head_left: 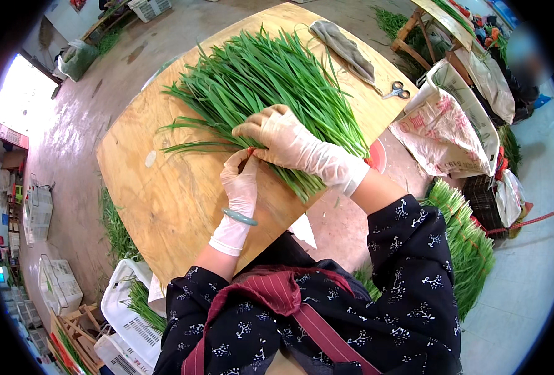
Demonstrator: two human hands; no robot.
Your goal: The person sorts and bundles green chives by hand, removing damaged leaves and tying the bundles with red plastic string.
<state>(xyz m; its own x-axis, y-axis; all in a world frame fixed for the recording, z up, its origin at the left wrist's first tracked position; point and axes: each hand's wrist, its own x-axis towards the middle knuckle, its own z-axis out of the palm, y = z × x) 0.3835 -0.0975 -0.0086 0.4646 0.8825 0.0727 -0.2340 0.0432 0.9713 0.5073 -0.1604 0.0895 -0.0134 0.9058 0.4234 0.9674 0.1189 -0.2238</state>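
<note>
My right hand (277,139), gloved, lies curled over the chives (271,87), fingers bent down and clasping the stalk end of the bundle where it narrows. My left hand (239,181), gloved too, comes up from below and meets it, fingertips pinched at the stalks just under my right thumb; something small and red shows between them, too small to tell what. A green bangle (239,217) sits on my left wrist. The chives fan out away from both hands across the wooden worktop (164,200). Beyond my right hand, well apart, lie a grey cloth (346,47) and scissors (397,92) near the worktop's far edge.
</note>
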